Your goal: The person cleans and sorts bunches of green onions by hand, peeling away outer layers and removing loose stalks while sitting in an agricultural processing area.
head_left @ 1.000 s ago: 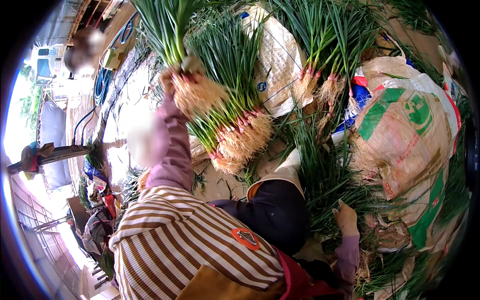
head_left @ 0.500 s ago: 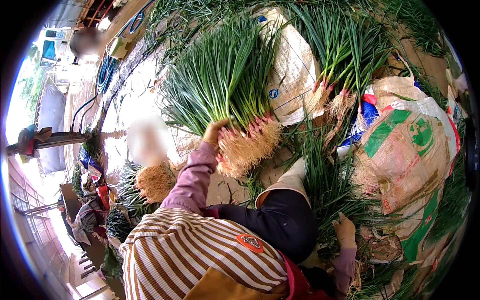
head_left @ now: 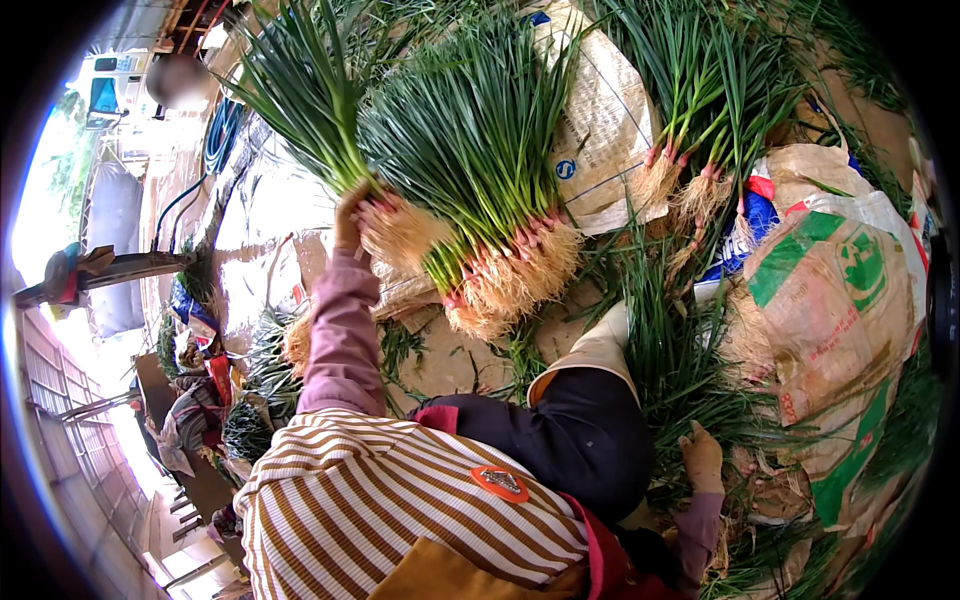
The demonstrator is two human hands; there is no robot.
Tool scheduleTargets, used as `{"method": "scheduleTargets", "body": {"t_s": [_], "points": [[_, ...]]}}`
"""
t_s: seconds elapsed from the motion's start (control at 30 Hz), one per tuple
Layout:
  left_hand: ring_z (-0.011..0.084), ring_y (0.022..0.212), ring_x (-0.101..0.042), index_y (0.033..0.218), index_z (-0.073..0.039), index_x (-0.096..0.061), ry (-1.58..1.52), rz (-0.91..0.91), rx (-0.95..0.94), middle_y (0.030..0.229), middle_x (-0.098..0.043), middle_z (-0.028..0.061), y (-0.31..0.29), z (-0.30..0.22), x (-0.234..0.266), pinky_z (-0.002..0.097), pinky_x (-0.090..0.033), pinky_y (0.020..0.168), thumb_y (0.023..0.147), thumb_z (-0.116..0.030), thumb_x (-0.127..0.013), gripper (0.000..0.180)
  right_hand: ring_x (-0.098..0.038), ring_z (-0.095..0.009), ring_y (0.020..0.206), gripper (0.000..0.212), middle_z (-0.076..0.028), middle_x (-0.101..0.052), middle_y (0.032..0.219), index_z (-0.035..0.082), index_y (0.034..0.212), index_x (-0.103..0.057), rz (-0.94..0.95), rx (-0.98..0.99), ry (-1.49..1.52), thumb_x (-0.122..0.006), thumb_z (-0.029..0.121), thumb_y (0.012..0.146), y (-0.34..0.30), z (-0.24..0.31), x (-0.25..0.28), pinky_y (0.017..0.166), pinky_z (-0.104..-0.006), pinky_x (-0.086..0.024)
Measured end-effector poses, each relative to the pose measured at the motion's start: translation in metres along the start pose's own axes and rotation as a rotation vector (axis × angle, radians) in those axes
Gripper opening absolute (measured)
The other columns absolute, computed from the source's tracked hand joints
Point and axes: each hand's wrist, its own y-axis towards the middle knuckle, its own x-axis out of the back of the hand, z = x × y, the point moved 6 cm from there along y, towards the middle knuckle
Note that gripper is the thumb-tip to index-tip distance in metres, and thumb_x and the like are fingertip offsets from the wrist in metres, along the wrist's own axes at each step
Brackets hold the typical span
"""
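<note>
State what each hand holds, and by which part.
Left hand: bunch of green onions, gripped low on the stems, near the roots. Right hand: nothing visibly held.

open floor (head_left: 436,362) between roots (head_left: 525,275) and thigh (head_left: 500,436)

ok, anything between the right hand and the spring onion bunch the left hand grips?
Yes. In this view, the straight line from the right hand to the gripped bunch crosses the bent leg with its pale boot, then the laid-out spring onions' roots.
</note>
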Motion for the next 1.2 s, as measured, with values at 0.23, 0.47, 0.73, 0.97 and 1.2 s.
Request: {"method": "scheduleTargets", "body": {"t_s": [0.23,0.47,0.73,0.97,1.2], "points": [[0.0143,0.052,-0.060,0.091,0.000,-0.063,0.055,-0.442,0.415,0.075,-0.066,0.0117,-0.071,0.205,0.036,0.0221,-0.047,0.045,0.083,-0.016,-0.063,0.019,-0.060,-0.036,0.088,0.047,-0.022,-0.063,0.096,-0.001,0.124,-0.051,0.064,-0.036,0.014,-0.061,0.017,0.083,-0.001,-0.003,-0.003,0.074,-0.0411,-0.046],[0.0103,0.036,-0.050,0.081,-0.003,-0.062,0.263,-0.496,0.377,0.055,-0.058,0.0044,-0.090,0.172,0.055,0.0224,-0.038,0.031,0.078,-0.012,-0.071,0.014,-0.058,-0.037,0.099,0.047,-0.024,-0.059,0.111,-0.001,0.125,-0.050,0.045,-0.023,0.034,-0.060,0.018,0.083,-0.002,0.005,-0.009,0.084,-0.0406,-0.046],[0.0300,0.076,-0.063,0.105,-0.004,-0.056,0.083,-0.447,0.554,0.093,-0.062,0.0134,-0.029,0.163,0.039,0.0435,-0.054,0.059,0.076,-0.038,-0.073,0.048,-0.058,-0.036,0.099,0.047,-0.020,-0.061,0.108,0.004,0.125,-0.051,-0.008,0.041,0.157,-0.061,0.021,0.082,-0.009,0.004,0.009,0.082,-0.0430,-0.047],[0.0204,0.062,-0.052,0.105,-0.016,-0.058,0.498,-0.395,0.597,0.087,-0.063,0.0051,-0.022,0.218,-0.002,0.0342,-0.035,0.041,0.086,-0.067,-0.024,0.064,-0.059,-0.035,0.097,0.040,-0.020,-0.061,0.105,0.002,0.118,-0.053,-0.023,0.039,0.041,-0.056,0.028,0.087,-0.003,-0.005,0.020,0.081,-0.0446,-0.047],[0.0256,0.069,-0.044,0.118,-0.011,-0.049,0.399,-0.529,0.520,0.098,-0.055,0.0107,-0.020,0.219,0.037,0.0412,-0.031,0.055,0.081,-0.071,-0.026,0.075,-0.055,-0.033,0.109,0.050,-0.022,-0.053,0.123,0.004,0.132,-0.041,-0.468,-0.161,0.562,-0.053,0.027,0.090,-0.036,-0.026,0.096,0.095,-0.0394,-0.043]]}}
